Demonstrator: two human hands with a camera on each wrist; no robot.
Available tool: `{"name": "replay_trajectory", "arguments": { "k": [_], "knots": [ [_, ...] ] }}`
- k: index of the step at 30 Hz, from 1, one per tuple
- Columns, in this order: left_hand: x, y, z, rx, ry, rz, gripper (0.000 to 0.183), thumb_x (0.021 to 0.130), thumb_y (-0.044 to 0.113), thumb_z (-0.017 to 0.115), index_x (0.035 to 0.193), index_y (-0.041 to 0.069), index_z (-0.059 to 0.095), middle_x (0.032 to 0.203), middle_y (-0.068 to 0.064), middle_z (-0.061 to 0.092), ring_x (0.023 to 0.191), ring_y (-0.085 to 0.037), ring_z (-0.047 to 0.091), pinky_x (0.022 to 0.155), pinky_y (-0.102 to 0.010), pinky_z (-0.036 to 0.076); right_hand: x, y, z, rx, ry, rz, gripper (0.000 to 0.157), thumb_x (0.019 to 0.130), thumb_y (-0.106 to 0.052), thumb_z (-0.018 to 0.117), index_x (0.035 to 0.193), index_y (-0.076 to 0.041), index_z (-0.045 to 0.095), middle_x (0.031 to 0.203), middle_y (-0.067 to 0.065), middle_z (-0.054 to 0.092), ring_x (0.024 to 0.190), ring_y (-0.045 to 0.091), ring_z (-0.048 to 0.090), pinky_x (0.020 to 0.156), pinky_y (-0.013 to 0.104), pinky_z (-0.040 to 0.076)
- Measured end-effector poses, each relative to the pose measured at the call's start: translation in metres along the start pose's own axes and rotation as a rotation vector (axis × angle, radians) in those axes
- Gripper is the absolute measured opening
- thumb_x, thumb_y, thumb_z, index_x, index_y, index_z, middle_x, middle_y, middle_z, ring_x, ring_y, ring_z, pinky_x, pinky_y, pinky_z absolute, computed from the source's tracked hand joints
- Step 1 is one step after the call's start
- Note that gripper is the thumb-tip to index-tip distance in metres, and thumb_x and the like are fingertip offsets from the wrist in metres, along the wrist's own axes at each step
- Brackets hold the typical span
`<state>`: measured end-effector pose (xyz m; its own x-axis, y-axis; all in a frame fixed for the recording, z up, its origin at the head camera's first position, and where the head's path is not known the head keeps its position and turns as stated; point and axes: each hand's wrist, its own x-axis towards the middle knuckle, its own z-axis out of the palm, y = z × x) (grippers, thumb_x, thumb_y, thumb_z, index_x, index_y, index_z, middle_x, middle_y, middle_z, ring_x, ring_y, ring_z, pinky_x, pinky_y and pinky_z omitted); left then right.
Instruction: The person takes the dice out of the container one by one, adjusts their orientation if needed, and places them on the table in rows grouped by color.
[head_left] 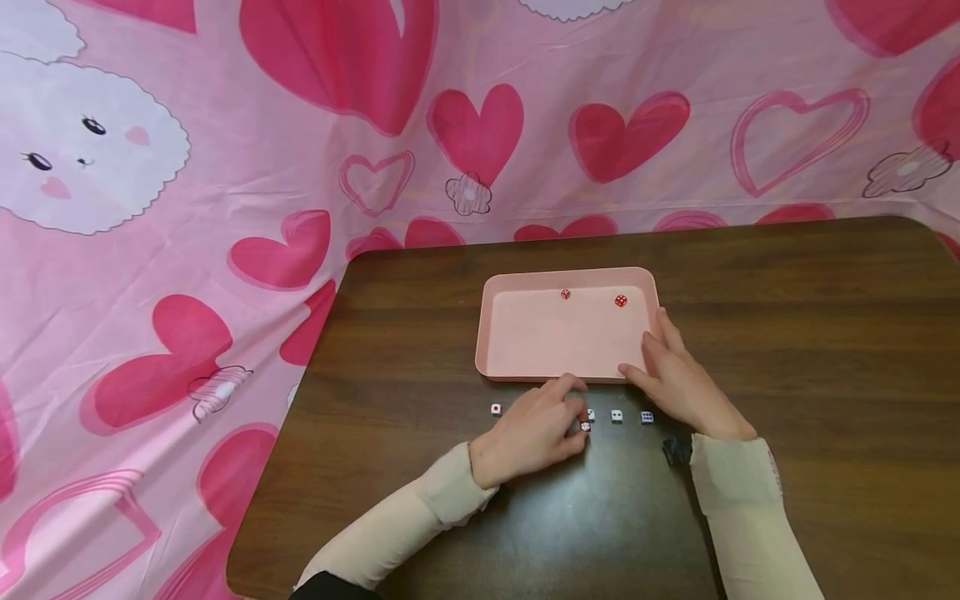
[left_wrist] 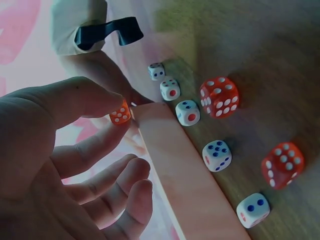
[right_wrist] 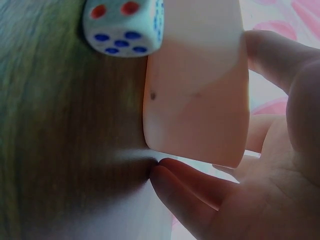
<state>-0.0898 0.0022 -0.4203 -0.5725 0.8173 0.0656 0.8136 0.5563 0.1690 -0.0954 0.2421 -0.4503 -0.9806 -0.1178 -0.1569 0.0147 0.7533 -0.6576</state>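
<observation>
My left hand (head_left: pixel 536 425) is over the table at the near side of the pink tray (head_left: pixel 486 333). In the left wrist view its thumb and index finger pinch a small red die (left_wrist: pixel 120 114) with white pips; the other fingers are loosely bent. Two more red dice (left_wrist: pixel 220 97) rest on the wood near a row of white dice (left_wrist: pixel 217 155). My right hand (head_left: pixel 686 383) holds the tray's near right corner, thumb on the rim and fingers around the side. Two red dice (head_left: pixel 621 301) lie inside the tray toward its far side.
White dice, including one at the left (head_left: pixel 496 409) and one at the right (head_left: pixel 647 417), line the tray's near side on the dark wooden table (head_left: pixel 847 358). A black strap (head_left: pixel 677 452) hangs by the right cuff. Pink heart-patterned cloth (head_left: pixel 300 167) surrounds the table's back and left.
</observation>
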Motion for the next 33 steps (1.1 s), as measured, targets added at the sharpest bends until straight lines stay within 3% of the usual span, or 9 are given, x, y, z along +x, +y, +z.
{"name": "replay_trajectory", "arguments": {
  "k": [14,22,33],
  "knots": [
    [-0.003,0.004,0.013,0.046,-0.008,0.026,0.006,0.086,0.027,0.067,0.083,0.023,0.069,0.122,-0.002,0.057,0.099,-0.015,0.06,0.073,-0.023,0.05,0.001,0.0,0.001,-0.012,0.001,0.006,0.088,0.093,-0.046,0.057,0.151,0.005,0.016,0.16,0.012,-0.023,0.145,0.049,0.006,0.103,0.067,0.029],
    [-0.003,0.004,0.016,0.037,-0.051,0.035,0.007,0.088,0.027,0.065,0.087,0.022,0.069,0.122,-0.003,0.056,0.097,-0.013,0.059,0.076,-0.023,0.049,-0.001,0.0,0.0,0.001,0.004,-0.001,0.089,0.092,-0.048,0.057,0.152,0.002,0.016,0.16,0.008,-0.024,0.147,0.047,0.003,0.102,0.066,0.031],
    [-0.001,0.002,0.016,0.054,-0.035,0.03,0.006,0.087,0.027,0.066,0.083,0.023,0.068,0.12,-0.003,0.058,0.094,-0.015,0.056,0.07,-0.022,0.047,0.0,-0.003,-0.001,-0.004,0.001,0.007,0.088,0.092,-0.049,0.057,0.152,0.002,0.017,0.16,0.008,-0.024,0.146,0.048,0.004,0.102,0.066,0.031]
  ]
}}
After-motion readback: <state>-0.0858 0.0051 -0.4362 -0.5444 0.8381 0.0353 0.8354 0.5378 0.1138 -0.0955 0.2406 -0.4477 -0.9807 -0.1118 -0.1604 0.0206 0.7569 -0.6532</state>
